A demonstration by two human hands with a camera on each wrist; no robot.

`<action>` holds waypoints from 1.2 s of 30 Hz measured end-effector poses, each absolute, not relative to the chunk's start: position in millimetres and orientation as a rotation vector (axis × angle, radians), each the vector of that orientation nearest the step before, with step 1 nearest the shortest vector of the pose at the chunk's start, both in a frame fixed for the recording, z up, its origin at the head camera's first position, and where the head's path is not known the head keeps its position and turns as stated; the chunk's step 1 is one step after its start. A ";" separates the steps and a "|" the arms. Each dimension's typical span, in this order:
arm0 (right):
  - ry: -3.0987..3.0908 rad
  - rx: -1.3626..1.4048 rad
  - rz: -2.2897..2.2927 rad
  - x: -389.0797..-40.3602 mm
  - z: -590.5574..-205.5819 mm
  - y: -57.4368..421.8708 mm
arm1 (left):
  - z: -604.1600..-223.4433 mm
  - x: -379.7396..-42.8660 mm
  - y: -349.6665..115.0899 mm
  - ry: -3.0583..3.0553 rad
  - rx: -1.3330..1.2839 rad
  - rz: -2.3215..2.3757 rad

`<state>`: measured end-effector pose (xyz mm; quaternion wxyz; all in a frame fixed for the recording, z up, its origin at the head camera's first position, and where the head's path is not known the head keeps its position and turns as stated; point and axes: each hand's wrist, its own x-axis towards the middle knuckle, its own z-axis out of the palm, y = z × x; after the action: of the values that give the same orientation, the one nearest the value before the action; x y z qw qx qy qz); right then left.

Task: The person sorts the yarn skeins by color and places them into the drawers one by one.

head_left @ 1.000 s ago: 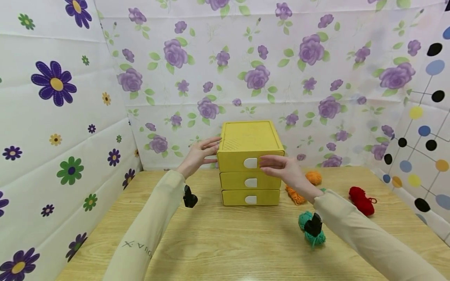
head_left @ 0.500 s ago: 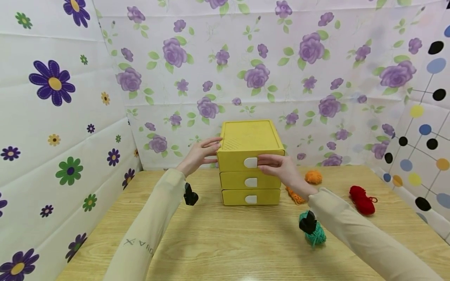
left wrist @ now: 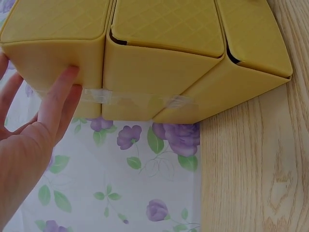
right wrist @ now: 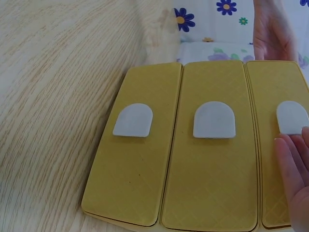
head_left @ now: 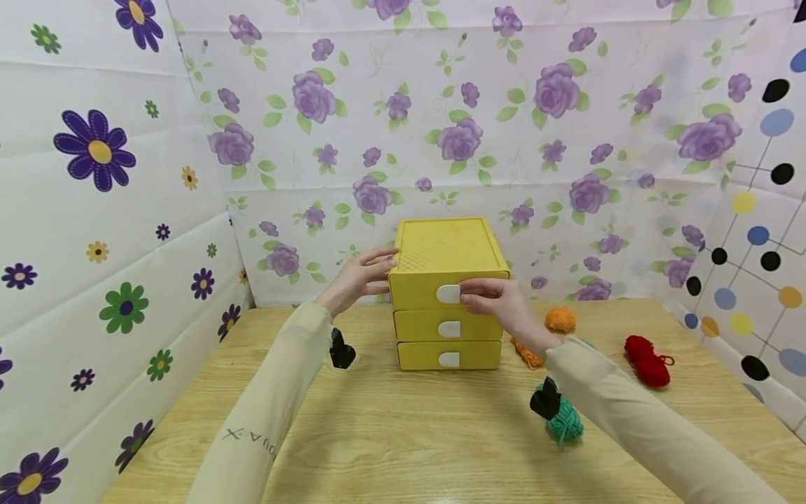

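The left sleeve (head_left: 261, 406), at seven o'clock in the head view, is long and pale cream, with a line of thin dark lettering (head_left: 250, 442) that includes an X. The right sleeve (head_left: 642, 416), at four o'clock, is the same cream, softly wrinkled towards its cuff (head_left: 562, 355). Small, blocky black devices show at both wrists: the left device (head_left: 342, 351) at seven, the right device (head_left: 545, 400) between four and five.

High head view, closer wrist views, same drawers (head_left: 428, 324)
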<state>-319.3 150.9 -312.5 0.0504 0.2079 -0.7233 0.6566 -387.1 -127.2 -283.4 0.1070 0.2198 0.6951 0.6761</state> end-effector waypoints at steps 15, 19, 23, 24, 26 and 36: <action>-2.193 0.582 1.975 -318.4 -307.5 147.1 | -276.3 -379.8 -125.8 2.014 0.620 2.006; -2.199 0.573 1.973 -318.7 -307.9 147.1 | -282.4 -386.3 -126.0 2.008 0.596 2.039; -2.204 0.579 1.969 -318.0 -308.7 148.0 | -282.7 -385.9 -125.8 1.997 0.600 2.038; -2.201 0.579 1.975 -317.7 -308.8 148.3 | -282.9 -385.9 -125.8 1.995 0.602 2.037; -2.196 0.579 1.988 -316.8 -308.8 148.5 | -282.9 -385.8 -125.6 1.991 0.598 2.042; -2.233 0.577 1.972 -313.3 -307.4 149.5 | -283.4 -385.4 -125.0 2.004 0.582 2.057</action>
<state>-313.3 149.5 -307.4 0.0535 0.1898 -0.7349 0.6488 -385.4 -125.0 -283.4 0.1054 0.1975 0.6800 0.6982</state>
